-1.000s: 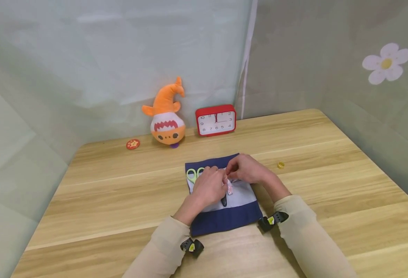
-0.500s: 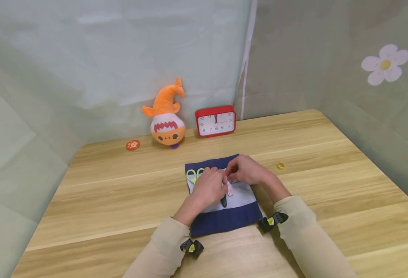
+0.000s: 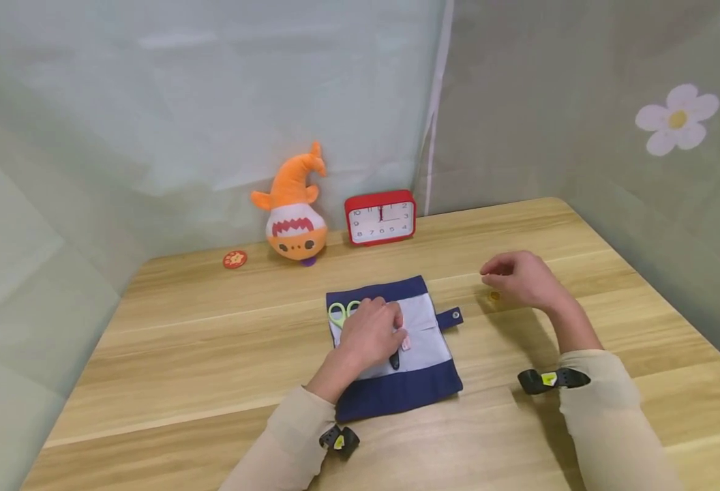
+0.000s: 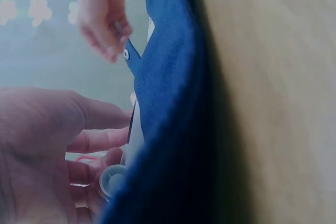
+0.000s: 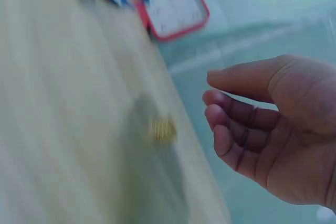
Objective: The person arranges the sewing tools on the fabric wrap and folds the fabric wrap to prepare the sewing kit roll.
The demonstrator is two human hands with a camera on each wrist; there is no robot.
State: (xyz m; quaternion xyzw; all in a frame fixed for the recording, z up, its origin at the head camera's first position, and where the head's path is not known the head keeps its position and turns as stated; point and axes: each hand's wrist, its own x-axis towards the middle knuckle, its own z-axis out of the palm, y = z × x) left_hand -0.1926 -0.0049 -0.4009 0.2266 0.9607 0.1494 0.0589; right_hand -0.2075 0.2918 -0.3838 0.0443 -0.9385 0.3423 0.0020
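And the right hand (image 3: pixel 522 279) is away, off the case's edge and across to the right, where it now hangs just above the yellow ring (image 3: pixel 494 296). Its grip is loose: fingers softly bent, thumb close to the fingertips, nothing between them. In the right wrist view the ring sits on the counter (image 3: pixel 182 382), ribbed, blurred, clear of the fingers, with a shadow spreading around it.

Over on the other side, the left hand (image 3: pixel 369 331) stays put on the cloth case (image 3: pixel 397 395), its grip relaxed, fingers and thumb reaching down to the cloth with a gap between thumb and fingers; their tips are partly hidden.

The case lies unfolded, pale in the middle, navy bands along the far and near edges. From its right side pokes a navy strap (image 3: pixel 450 318) with a snap, now in plain sight. Green-handled scissors (image 3: pixel 337 315) show just left of the left hand; a black item (image 3: pixel 395 360) and a small pink-and-white piece (image 3: pixel 406 341) peek out by the thumb.

Farther back stands the red clock (image 3: pixel 381 218), with an orange plush toy (image 3: pixel 295 211) beside it, head down against the wall, and a round red badge (image 3: pixel 234 259) lies to the toy's left.
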